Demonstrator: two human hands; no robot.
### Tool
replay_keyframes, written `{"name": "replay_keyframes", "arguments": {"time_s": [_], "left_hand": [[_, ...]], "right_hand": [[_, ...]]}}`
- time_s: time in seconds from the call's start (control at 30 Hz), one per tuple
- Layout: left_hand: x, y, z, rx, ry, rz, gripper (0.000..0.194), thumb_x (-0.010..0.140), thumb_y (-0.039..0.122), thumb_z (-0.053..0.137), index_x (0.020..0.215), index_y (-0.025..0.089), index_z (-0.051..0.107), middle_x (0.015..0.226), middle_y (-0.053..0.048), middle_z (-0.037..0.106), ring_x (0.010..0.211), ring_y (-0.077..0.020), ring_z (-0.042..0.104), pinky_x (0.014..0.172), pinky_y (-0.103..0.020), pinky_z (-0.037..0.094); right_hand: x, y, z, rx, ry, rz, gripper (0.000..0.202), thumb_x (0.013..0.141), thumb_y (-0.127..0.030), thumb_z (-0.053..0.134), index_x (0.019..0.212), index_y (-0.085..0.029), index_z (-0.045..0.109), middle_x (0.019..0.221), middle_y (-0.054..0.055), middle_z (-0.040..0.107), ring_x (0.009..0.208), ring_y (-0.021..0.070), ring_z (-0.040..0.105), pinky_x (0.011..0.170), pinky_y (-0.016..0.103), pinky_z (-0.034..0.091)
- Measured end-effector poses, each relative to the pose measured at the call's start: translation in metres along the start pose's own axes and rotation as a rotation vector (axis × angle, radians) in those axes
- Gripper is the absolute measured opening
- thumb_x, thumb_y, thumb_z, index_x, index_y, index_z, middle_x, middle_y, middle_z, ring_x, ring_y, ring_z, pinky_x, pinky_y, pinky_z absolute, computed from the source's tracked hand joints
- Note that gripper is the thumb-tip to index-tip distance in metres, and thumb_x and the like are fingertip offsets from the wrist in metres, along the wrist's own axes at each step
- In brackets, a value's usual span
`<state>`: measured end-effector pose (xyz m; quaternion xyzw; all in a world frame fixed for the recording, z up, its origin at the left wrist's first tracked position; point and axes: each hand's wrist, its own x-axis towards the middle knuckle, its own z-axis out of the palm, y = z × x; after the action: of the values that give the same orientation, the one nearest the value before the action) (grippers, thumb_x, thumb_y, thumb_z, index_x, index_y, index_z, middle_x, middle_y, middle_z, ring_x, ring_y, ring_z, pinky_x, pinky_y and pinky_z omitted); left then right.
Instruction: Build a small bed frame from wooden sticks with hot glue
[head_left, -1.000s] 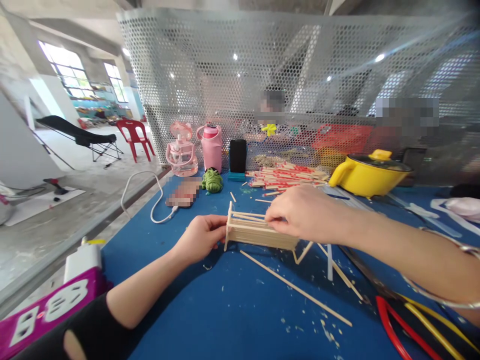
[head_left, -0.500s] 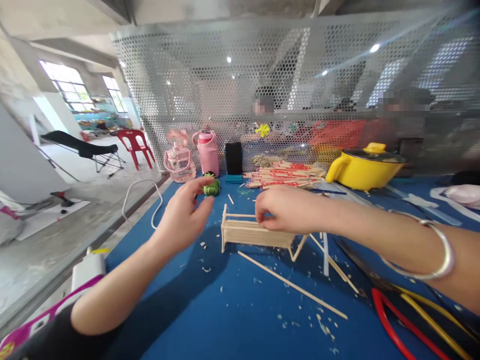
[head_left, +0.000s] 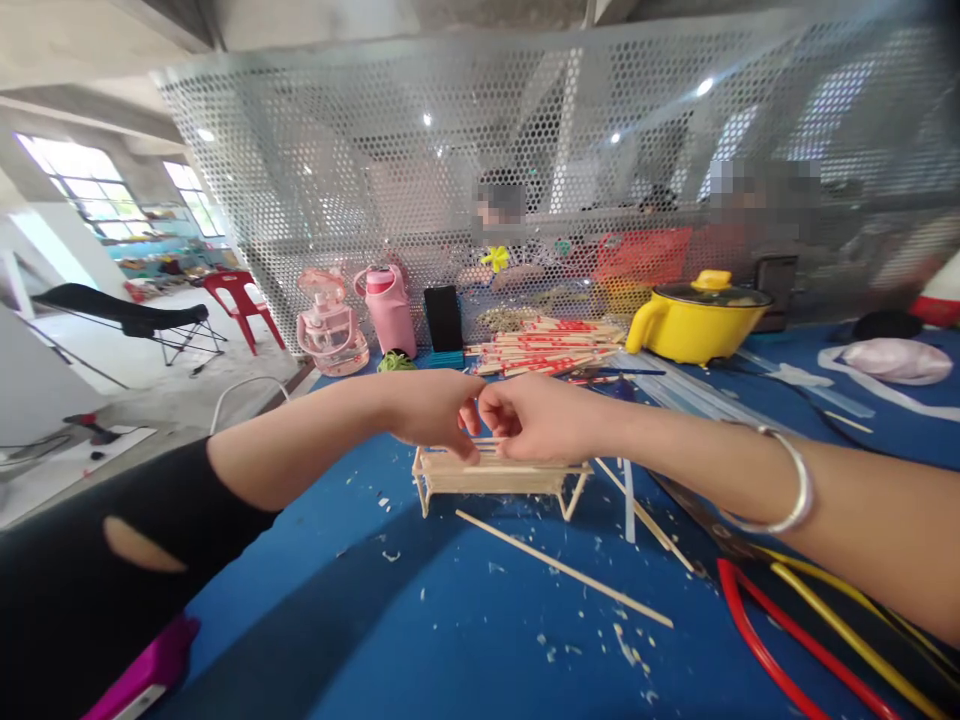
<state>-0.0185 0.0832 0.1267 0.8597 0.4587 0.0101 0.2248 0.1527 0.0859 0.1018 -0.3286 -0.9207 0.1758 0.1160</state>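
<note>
Left hand (head_left: 431, 412) joins right hand (head_left: 544, 420) over the wooden stick frame (head_left: 501, 480)

Half a second ago the left hand was off to the left, near the green yarn ball (head_left: 396, 362); now it has swung in above the frame, beside the right hand. That probably puts both hands on one spot along the top, likely for a small fitting or adjusting step.

The frame stands on the desk (head_left: 465, 650) directly below the fingers, its ends reaching out left and right of them. The left thumb points down across the top bars; the right fingers are curled in a narrow pinch. Whether either hand holds a stick, I cannot tell. A loose stick (head_left: 562, 567) lies on the near side, apart from the frame.
</note>
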Motion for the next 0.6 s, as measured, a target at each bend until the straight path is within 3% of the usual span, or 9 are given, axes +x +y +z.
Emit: {"name": "replay_keyframes", "arguments": {"time_s": [0.2, 0.6], "left_hand": [[-0.001, 0.004, 0.003, 0.040, 0.093, 0.033, 0.040, 0.057, 0.023, 0.070, 0.096, 0.022, 0.062, 0.086, 0.000, 0.070, 0.075, -0.0175, 0.061, 0.060, -0.023, 0.038], [-0.003, 0.008, 0.013, 0.068, 0.166, 0.021, 0.067, 0.057, 0.021, 0.068, 0.121, 0.024, 0.050, 0.081, 0.001, 0.067, 0.070, -0.0177, 0.061, 0.058, -0.024, 0.037]], "right_hand": [[-0.004, 0.000, 0.000, 0.007, 0.003, -0.037, 0.026, 0.064, -0.010, 0.056, 0.088, -0.018, 0.059, 0.075, -0.001, 0.064, 0.061, 0.0106, 0.054, 0.053, 0.022, 0.035], [-0.005, 0.003, 0.006, 0.079, 0.046, -0.055, 0.025, 0.064, -0.011, 0.060, 0.089, -0.017, 0.060, 0.066, -0.003, 0.060, 0.056, 0.0099, 0.050, 0.054, 0.022, 0.034]]}}
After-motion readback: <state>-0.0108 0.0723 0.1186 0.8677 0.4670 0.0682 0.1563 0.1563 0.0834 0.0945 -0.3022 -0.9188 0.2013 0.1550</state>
